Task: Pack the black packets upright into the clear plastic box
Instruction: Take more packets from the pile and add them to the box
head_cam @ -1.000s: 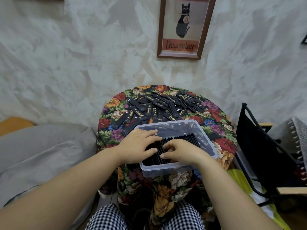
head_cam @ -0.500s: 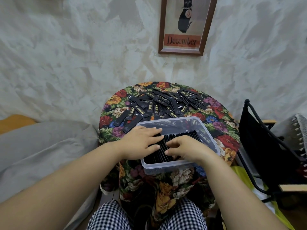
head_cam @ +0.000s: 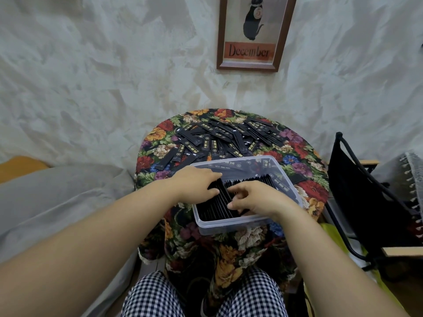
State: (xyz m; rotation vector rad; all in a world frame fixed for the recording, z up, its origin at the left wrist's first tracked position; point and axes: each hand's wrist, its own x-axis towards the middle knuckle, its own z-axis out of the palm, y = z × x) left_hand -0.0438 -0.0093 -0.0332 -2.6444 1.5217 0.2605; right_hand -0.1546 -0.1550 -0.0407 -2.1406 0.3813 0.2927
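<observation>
A clear plastic box stands on the near side of a small round table with a floral cloth. A row of black packets stands upright inside it. My left hand lies over the left end of the row, its fingers fairly straight and pressing on the packet tops. My right hand sits on the row's right part, with bent fingers and thumb pinching some packets. A pile of loose black packets lies flat on the table behind the box.
A black folding chair stands close on the right of the table. A grey cushion lies to the left. A framed cat picture hangs on the wall behind. My checkered trouser legs are under the table's near edge.
Both hands stay on the row in the box. The right hand's fingers have curled more onto the packets. The view has tilted down a little.
</observation>
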